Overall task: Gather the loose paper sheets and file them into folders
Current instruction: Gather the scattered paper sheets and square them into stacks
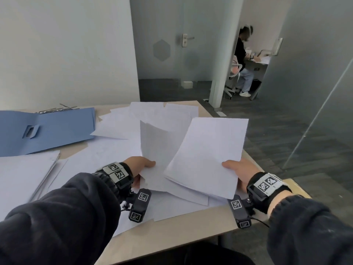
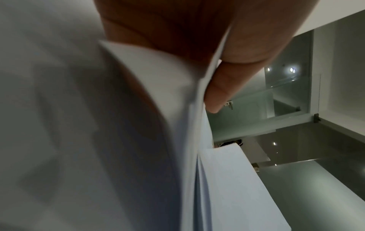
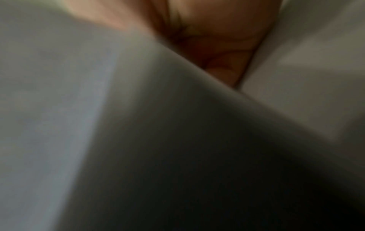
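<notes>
The left hand pinches one sheaf of white sheets, thumb on top. The right hand grips a second sheaf. Both are raised above loose paper sheets scattered over the tabletop, an open blue folder far left.

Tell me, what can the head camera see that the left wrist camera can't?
Only the head view shows the open blue folder, the loose sheets on the table, and the right hand holding its own bundle of paper. Only the left wrist view shows ceiling lights and a close-up fingertip. Both show the left hand gripping a paper stack.
</notes>
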Demonstrator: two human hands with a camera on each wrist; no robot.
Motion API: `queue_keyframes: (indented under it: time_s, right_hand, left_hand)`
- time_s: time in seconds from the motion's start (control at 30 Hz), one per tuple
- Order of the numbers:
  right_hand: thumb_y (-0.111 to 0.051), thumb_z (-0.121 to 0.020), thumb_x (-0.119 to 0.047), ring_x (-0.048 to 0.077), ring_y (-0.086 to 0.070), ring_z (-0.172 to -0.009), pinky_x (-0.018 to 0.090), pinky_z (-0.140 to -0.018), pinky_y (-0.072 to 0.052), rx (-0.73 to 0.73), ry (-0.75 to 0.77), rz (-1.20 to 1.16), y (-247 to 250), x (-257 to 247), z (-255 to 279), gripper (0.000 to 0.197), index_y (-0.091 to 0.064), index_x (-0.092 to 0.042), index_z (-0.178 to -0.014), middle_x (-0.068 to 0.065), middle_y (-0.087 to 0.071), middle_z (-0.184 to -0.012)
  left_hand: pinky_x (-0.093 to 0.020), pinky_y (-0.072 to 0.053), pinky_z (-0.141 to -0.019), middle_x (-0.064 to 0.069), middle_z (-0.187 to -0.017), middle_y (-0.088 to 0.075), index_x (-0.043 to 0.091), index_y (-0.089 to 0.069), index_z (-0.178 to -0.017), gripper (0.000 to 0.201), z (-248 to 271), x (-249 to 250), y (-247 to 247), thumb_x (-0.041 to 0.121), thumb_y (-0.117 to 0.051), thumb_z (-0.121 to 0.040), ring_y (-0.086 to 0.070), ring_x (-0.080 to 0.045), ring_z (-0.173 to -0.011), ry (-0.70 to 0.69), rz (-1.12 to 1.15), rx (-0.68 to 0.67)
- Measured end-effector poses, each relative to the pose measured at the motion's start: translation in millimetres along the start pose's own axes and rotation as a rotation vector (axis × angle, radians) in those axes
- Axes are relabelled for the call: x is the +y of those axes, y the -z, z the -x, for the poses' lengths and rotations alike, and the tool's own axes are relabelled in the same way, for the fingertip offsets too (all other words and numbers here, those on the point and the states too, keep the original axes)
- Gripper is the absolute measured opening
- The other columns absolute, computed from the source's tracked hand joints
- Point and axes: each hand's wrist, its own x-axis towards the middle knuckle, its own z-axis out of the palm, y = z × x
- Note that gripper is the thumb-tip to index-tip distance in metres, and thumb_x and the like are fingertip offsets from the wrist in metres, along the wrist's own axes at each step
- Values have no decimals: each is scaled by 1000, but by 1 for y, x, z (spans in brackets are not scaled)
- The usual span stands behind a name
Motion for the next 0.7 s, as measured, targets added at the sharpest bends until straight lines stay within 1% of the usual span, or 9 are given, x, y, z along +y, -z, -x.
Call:
queue_keyframes:
  time_s: [0.07,0.23,0.33,0.4,0.43,0.5,0.6,0.67,0.7]
  right_hand:
    - [-73,-73,-12,44,-67,-108,60,-102,-47,-104,-17,88,-20,-4,4,34,-71,-5,-106,21,-74,-110]
    - [-72,-64,-22,37,-69,-104,49,-97,-53,-264,2,202,-73,-13,14,44,-71,-7,-105,17,-74,-110]
    - [-76,-77,-24,30,-70,-100,41,-93,-54,-284,43,256,-91,-14,11,31,-70,-12,-104,13,-74,-110]
    - [-68,-92,-23,27,-69,-100,39,-92,-53,-190,107,334,-93,-17,6,12,-69,-15,-101,11,-73,-111]
    - [-65,-95,-26,26,-67,-100,38,-90,-52,-124,123,364,-93,-18,4,14,-69,-16,-103,11,-72,-112]
    - [-64,-95,-31,23,-62,-104,37,-84,-50,-28,134,367,-92,-22,2,29,-64,-18,-121,7,-66,-122]
    - [-69,-91,-37,23,-53,-122,42,-98,-49,-19,125,283,-95,-24,0,63,-41,-29,-146,-1,-49,-137]
    - [-75,-84,-43,27,-59,-118,48,-100,-51,-74,69,152,-102,-25,3,78,-35,-31,-149,1,-57,-135]
    - [-78,-81,-42,29,-64,-114,49,-100,-51,-113,52,61,-107,-26,5,78,-41,-26,-148,5,-64,-130]
  left_hand:
    - [-59,-50,-96,-23,-103,-72,-2,-64,-111,38,13,-2,1,20,-77,-82,-69,-41,-98,9,31,-15]
    - [-55,-55,-89,-20,-107,-73,3,-65,-116,36,22,-13,13,5,-74,-82,-70,-39,-99,-27,15,-130]
    - [-60,-53,-92,-17,-106,-74,5,-67,-115,54,25,-17,27,5,-77,-62,-70,-40,-99,-115,-28,-82]
    - [-63,-52,-90,-15,-105,-75,8,-68,-115,59,21,-19,40,9,-77,-57,-71,-40,-97,-182,-24,-34]
    - [-64,-52,-90,-14,-104,-75,10,-68,-114,56,23,-19,46,10,-77,-58,-71,-40,-97,-204,-23,-17]
    - [-63,-52,-92,-14,-105,-75,13,-68,-111,44,29,-19,56,6,-78,-68,-71,-39,-97,-256,12,15]
    - [-54,-53,-94,-14,-109,-74,9,-66,-115,32,30,-21,65,-4,-68,-86,-70,-37,-100,-331,108,16]
    - [-53,-53,-95,-14,-110,-74,8,-64,-119,33,30,-24,69,-4,-66,-88,-70,-36,-102,-376,148,-11]
    - [-52,-53,-95,-13,-110,-74,9,-64,-120,34,29,-26,70,-3,-66,-88,-70,-35,-103,-393,159,-29]
